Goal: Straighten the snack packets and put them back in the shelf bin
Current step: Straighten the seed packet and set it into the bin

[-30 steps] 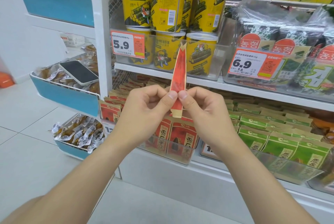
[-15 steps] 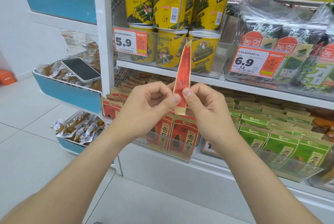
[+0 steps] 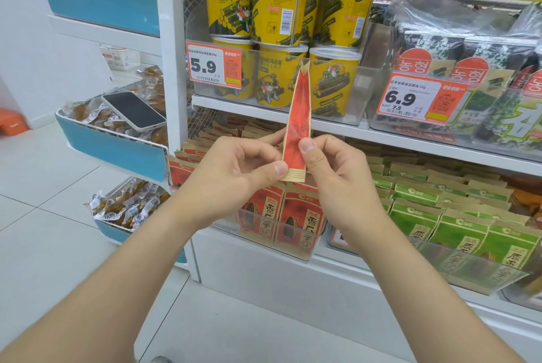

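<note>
- We find one red snack packet (image 3: pixel 297 128) held in the air in front of the shelving, above the clear shelf bin (image 3: pixel 302 255) and not in it.
- The packet is turned edge-on to the camera, so it appears as a narrow upright strip. It has a red printed body, a tan sealed band at the bottom and a tan notched tip at the top.
- Its top stands in front of the yellow tubs (image 3: pixel 278 2) on the shelf above.
- The left hand (image 3: pixel 234 175) pinches the packet's lower end. The thumb lies against the tan bottom band and the fingers are curled behind.
- The right hand (image 3: pixel 337 175) pinches the packet higher up. The thumb presses on the red face and the fingers are folded behind it.
- Both forearms reach forward from the lower corners, and the hands meet at the packet.
- The bin below holds more red packets (image 3: pixel 302 216) standing upright, and green packets (image 3: pixel 457 224) fill the neighbouring bin to the right.
- A phone (image 3: pixel 133 110) lies on the wrapped snacks in a blue side bin to the left.
</note>
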